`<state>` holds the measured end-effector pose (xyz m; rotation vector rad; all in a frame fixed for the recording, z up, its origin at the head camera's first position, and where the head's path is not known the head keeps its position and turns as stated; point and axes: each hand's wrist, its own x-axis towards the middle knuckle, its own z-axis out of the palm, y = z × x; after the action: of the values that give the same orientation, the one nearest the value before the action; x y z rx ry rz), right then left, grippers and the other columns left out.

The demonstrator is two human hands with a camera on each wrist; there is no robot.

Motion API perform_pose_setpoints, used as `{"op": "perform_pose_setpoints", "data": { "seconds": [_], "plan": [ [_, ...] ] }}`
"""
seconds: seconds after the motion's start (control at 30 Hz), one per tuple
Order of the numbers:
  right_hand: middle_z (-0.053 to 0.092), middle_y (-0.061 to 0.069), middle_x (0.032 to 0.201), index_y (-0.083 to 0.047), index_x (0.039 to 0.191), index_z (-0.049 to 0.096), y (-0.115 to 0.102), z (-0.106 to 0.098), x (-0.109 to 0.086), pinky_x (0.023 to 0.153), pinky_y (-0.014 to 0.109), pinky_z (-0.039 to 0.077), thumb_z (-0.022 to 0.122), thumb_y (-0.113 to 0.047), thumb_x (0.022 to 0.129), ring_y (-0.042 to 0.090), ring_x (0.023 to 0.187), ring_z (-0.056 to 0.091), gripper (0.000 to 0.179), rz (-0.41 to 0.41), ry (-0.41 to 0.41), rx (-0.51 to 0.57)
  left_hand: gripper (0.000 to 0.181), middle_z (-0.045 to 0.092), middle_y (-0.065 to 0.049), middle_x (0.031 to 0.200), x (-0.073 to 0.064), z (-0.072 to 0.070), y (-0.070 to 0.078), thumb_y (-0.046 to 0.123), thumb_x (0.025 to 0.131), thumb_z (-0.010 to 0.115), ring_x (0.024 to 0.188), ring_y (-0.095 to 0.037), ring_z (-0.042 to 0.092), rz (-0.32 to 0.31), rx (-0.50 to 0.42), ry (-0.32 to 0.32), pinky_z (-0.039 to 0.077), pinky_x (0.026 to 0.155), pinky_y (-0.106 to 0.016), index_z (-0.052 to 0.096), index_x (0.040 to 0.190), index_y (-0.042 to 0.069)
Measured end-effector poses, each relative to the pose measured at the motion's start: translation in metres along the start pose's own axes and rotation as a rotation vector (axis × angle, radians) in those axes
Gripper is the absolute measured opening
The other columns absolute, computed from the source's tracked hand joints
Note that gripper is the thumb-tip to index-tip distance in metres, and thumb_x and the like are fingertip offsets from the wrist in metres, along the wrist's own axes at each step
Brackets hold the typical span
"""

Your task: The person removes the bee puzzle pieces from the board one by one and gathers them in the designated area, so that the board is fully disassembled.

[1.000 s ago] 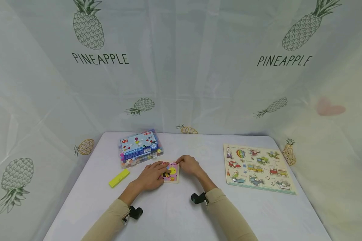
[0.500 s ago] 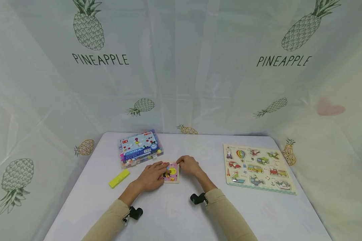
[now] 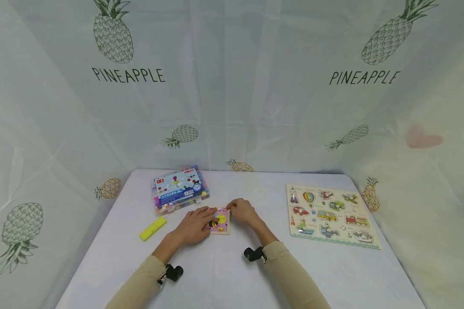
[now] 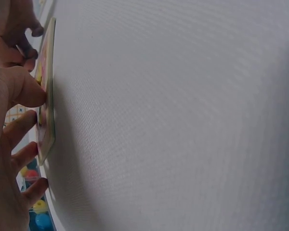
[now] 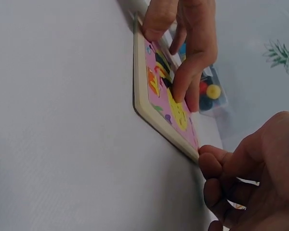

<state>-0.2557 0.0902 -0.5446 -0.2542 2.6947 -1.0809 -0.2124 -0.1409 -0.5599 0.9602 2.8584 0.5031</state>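
A small square wooden puzzle (image 3: 223, 228) with a pink picture of a bee and a yellow face lies flat at mid-table. My left hand (image 3: 193, 226) rests over its left part; in the right wrist view the thumb and fingertips press on the picture (image 5: 180, 113). At the puzzle's far right corner is my right hand (image 3: 242, 211), fingers curled, with thumb and forefinger pinching the corner. The pale wooden rim (image 5: 143, 82) shows along the near side. My left hand covers part of the bee.
A clear box of coloured beads (image 3: 179, 191) with a blue label stands behind my left hand. Left of that hand lies a yellow block (image 3: 153, 228). A larger vehicle puzzle board (image 3: 332, 216) lies at the right. Behind the white table (image 3: 224, 274) hangs a pineapple-print cloth (image 3: 247, 107).
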Motion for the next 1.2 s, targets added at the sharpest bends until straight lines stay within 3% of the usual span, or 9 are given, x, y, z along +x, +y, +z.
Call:
{"op": "perform_pose_setpoints", "data": {
  "seconds": [0.3,0.73,1.2],
  "plan": [
    [0.07,0.007,0.097,-0.004,0.105,0.077,-0.0011,-0.0013,0.002,0.055,0.027,0.036,0.051,-0.007,0.095,0.015,0.066,0.049,0.028,0.0,-0.02,0.036,0.036,0.041,0.0,0.159,0.0012,0.0007,-0.0014,0.021,0.096,0.058,0.148,-0.032,0.031,-0.008,0.026,-0.015,0.033,0.109,-0.061,0.066,0.132,0.024],
    [0.072,0.009,0.1,-0.002,0.104,0.076,-0.0036,-0.0071,0.0006,0.062,0.027,0.042,0.049,-0.005,0.094,0.016,0.076,0.055,0.029,-0.031,-0.031,0.052,0.037,0.041,0.001,0.159,0.0011,-0.0033,0.0014,0.02,0.097,0.058,0.148,-0.032,0.031,-0.01,0.021,-0.027,0.032,0.109,-0.061,0.066,0.132,0.024],
    [0.071,0.008,0.099,-0.004,0.102,0.076,-0.0003,-0.0055,0.0009,0.058,0.026,0.039,0.051,-0.007,0.094,0.015,0.071,0.052,0.027,-0.058,-0.009,0.032,0.037,0.04,0.001,0.16,-0.0004,-0.0031,0.0017,0.021,0.097,0.057,0.148,-0.032,0.031,-0.003,0.041,-0.027,0.032,0.11,-0.061,0.065,0.133,0.024]
  ]
}}
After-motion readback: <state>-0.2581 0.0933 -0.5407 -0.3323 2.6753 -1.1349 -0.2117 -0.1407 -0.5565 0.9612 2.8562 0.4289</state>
